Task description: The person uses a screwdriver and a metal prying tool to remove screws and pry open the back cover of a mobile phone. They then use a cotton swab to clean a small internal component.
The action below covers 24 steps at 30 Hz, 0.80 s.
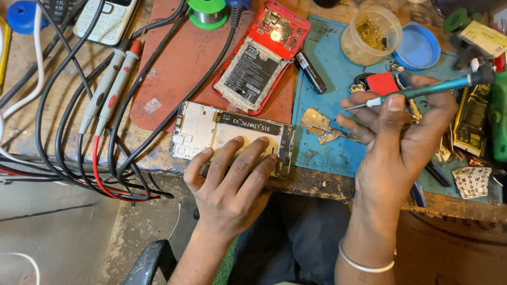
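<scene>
My left hand lies flat with fingers spread on the near edge of an opened phone frame, white and silver inside with a black ribbon strip across it. My right hand is raised over the blue mat and grips a teal-handled screwdriver, its thin tip pointing left. A small brass-coloured metal shield piece lies on the mat just left of that hand. A red phone back with its battery exposed rests further away.
Multimeter probes and black cables cover the left of the bench. A keypad phone, solder spool, clear cup of small parts, blue lid and black marker sit beyond. Tools and a small circuit board crowd the right.
</scene>
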### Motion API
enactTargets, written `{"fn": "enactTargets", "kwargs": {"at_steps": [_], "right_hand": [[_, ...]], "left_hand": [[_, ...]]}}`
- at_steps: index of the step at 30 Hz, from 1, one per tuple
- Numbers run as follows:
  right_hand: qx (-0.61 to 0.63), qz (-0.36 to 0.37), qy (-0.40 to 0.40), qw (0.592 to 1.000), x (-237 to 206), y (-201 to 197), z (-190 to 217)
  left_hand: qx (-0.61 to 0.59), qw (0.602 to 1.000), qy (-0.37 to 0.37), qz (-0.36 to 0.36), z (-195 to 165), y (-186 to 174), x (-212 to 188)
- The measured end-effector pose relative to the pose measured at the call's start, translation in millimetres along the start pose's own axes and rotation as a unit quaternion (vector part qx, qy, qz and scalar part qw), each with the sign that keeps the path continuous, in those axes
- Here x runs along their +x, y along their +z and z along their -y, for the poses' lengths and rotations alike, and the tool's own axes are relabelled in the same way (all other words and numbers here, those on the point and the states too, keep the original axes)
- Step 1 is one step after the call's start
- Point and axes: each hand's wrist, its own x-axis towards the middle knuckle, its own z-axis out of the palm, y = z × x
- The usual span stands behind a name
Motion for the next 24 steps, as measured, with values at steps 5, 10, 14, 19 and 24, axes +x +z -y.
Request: {"fn": "enactTargets", "kwargs": {"at_steps": [5,10,14,19,24], "right_hand": [[-0.041,0.022,-0.004,0.999,1.1,3.4,-0.7],[-0.06,0.006,0.025,0.998,-2.4,2.5,0.7],[-0.041,0.004,-0.029,0.999,-5.7,1.1,-5.4],[-0.035,0.002,-0.1,0.994,-11.1,5.3,-3.6],[-0.027,-0.008,-0.082,0.996,-30.3,4.8,7.8]], "left_hand": [[-0.006,1.0,-0.003,-0.002,-0.1,0.2,-1.1],[0.0,1.0,-0.005,0.0,-1.0,-1.1,-1.8],[0.0,1.0,-0.002,0.0,1.0,-0.3,-0.3],[-0.001,1.0,0.0,0.0,1.6,0.2,-0.8],[-0.006,1.0,0.0,0.004,2.5,-1.5,-1.8]]}}
